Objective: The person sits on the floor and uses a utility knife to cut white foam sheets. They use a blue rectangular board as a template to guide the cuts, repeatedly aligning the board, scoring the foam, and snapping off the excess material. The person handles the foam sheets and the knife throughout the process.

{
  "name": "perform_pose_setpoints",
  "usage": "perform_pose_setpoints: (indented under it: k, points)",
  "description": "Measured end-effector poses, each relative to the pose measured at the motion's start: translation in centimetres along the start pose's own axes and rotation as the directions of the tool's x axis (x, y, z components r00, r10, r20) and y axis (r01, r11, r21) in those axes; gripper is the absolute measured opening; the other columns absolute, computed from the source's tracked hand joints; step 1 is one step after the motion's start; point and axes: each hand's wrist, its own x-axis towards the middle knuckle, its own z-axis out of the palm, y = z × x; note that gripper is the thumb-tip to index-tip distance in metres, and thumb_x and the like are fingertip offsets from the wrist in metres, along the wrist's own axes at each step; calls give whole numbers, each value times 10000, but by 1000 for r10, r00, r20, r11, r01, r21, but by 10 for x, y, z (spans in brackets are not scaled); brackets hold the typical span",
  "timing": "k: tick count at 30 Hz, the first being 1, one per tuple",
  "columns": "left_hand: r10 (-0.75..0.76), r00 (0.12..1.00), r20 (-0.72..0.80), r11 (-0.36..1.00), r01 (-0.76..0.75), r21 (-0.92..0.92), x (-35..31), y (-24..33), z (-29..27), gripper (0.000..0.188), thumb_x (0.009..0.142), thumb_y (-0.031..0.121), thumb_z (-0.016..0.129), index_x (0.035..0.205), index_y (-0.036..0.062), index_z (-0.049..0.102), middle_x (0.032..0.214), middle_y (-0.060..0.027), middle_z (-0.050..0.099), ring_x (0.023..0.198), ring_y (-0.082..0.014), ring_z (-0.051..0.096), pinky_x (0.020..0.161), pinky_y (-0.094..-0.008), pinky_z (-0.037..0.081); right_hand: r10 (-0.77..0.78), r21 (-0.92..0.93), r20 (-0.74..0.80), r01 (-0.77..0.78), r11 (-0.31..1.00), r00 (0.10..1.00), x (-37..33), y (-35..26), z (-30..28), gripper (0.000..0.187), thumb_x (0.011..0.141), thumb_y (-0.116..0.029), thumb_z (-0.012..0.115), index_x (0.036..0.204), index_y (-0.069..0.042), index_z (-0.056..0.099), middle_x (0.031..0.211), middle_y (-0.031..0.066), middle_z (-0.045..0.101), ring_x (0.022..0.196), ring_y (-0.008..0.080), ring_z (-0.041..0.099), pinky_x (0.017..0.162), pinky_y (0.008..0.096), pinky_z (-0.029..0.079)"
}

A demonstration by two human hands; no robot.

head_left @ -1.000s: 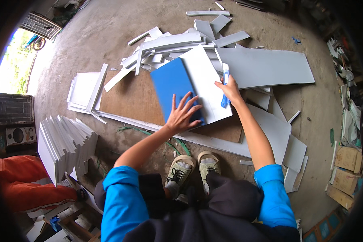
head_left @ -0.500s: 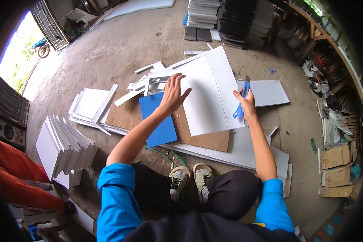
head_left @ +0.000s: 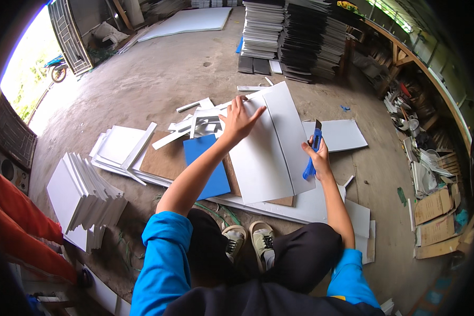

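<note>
A white foam board (head_left: 259, 163) lies tilted in front of me, with a dark lengthwise line dividing off a narrower strip (head_left: 285, 113) on its right. My left hand (head_left: 240, 121) is at the board's far left part, fingers spread; whether it presses on the surface is hard to tell. In my right hand (head_left: 319, 157) is a blue utility knife (head_left: 314, 146), its dark blade pointing away from me. That hand is beside the strip's right edge. Underneath are a blue sheet (head_left: 208, 168), a brown board (head_left: 166, 157) and larger white boards.
White offcuts (head_left: 197, 118) are heaped beyond the blue sheet. Cut white panels (head_left: 79, 195) stand at the left, near a person in orange trousers (head_left: 23, 226). Tall stacks of white sheets (head_left: 262, 31) and black sheets (head_left: 303, 39) rise at the back. Flattened cardboard (head_left: 434, 224) lies right.
The white board has come nearer to me and its two parts now angle along the line. My left hand has moved right across it; the right hand, still with the knife, is slightly lower.
</note>
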Motion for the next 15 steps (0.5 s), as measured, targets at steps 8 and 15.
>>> perform_pose_setpoints:
  k: [8, 15]
  points:
    - [64, 974, 219, 998, -68, 12, 17, -3, -22, 716, 560, 609, 694, 1042, 116, 500, 1053, -117, 581, 1017, -291, 539, 832, -604, 253, 88, 68, 68, -93, 993, 994, 1, 38, -7, 251, 764, -162, 688, 844, -129, 452, 789, -58, 412, 730, 40, 385, 708, 178, 307]
    - [191, 966, 176, 969, -214, 125, 7, 4, -2, 615, 594, 505, 715, 1091, 209, 504, 1055, -91, 570, 1049, -270, 511, 786, -581, 290, 143, -281, 9, -135, 950, 990, 15, 74, -12, 180, 829, -150, 602, 936, -65, 485, 840, -17, 512, 772, 68, 507, 672, 214, 434]
